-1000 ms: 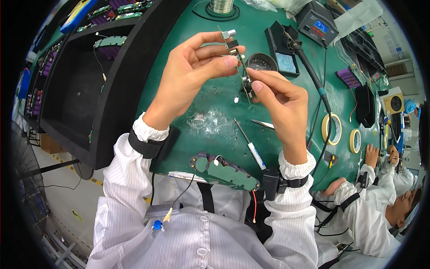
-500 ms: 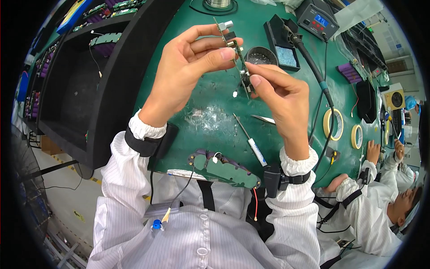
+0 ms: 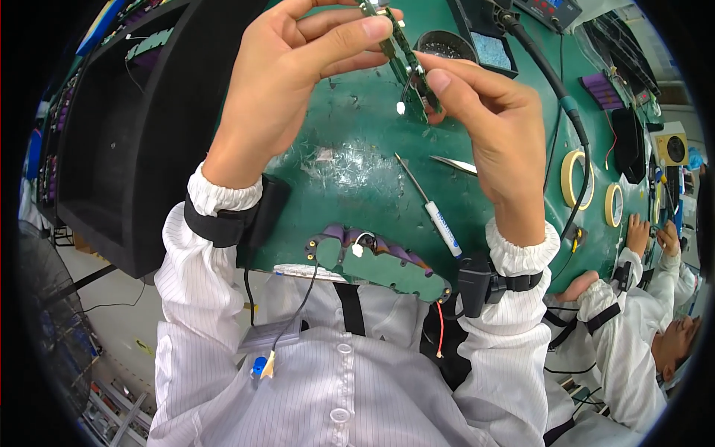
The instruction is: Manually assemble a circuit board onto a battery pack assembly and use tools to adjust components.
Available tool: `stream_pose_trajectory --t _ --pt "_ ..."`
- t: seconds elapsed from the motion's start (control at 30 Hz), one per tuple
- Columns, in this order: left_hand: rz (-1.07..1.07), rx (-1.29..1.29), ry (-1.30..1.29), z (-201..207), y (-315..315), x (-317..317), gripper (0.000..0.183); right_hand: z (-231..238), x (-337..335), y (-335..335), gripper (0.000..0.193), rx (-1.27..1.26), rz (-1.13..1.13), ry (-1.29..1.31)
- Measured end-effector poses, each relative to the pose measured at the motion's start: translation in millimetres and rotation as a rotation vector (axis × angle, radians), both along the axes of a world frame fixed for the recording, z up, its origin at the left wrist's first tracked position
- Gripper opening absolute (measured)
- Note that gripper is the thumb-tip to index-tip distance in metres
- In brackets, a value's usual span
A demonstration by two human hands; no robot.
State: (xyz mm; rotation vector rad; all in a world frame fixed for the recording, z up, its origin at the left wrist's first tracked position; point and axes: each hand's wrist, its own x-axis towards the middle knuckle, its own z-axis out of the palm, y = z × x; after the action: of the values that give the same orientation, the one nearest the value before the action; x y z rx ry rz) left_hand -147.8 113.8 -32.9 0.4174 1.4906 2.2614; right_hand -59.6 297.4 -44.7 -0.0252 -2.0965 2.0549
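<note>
Both hands hold a green circuit board (image 3: 403, 61) on its edge over the far part of the bench. My left hand (image 3: 287, 67) pinches its upper end between thumb and fingers. At the lower end, my right hand (image 3: 484, 104) grips the board with thumb and forefinger. A small white connector (image 3: 401, 108) dangles from the board on a short lead. Nearer to me lies a battery pack (image 3: 380, 267) with a green face, purple cells and a red lead, at the bench's front edge. A white-handled screwdriver (image 3: 442, 229) and pointed tweezers (image 3: 456, 163) lie between pack and board.
A soldering iron (image 3: 532, 56) rests in its holder, its cable curving down on the right. Beyond the board are a dark round dish (image 3: 445, 46) and a blue sponge (image 3: 491, 49). Tape rolls (image 3: 577, 179) lie right; a black rack (image 3: 126, 149) stands left. A co-worker (image 3: 633, 357) sits at right.
The board and both hands now appear higher in the picture, with the board's upper end near the top edge. The bench view has shifted slightly. Both hands keep their hold.
</note>
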Motion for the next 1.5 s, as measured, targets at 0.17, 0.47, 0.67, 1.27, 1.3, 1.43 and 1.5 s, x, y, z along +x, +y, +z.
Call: stream_pose_trajectory --t 0.17,0.47,0.67,1.27,1.3,1.43,1.5 --pt "0.002 0.0 0.003 -3 -2 0 0.037 -1 1 -1 0.021 -0.004 -0.002 -0.005" --pt "0.002 0.0 0.002 -2 -2 -2 0.038 1 -1 -3 0.021 0.02 -0.005 -0.008" --pt "0.005 0.014 0.018 -2 1 -3 0.044 -1 -5 0 0.021 0.065 0.004 0.078" --pt "-0.012 0.13 0.247 -9 1 -2 0.048 3 -1 -9 0.03 0.23 -0.132 0.315" --pt "-0.012 0.132 0.254 -10 1 -3 0.048 1 -1 -9 0.031 0.24 -0.132 0.333" --pt "-0.009 0.133 0.323 -13 0 -3 0.049 4 -1 -8 0.033 0.339 -0.139 0.385" --pt "-0.005 0.141 0.379 -15 -1 -4 0.049 7 1 -10 0.034 0.35 -0.144 0.391"
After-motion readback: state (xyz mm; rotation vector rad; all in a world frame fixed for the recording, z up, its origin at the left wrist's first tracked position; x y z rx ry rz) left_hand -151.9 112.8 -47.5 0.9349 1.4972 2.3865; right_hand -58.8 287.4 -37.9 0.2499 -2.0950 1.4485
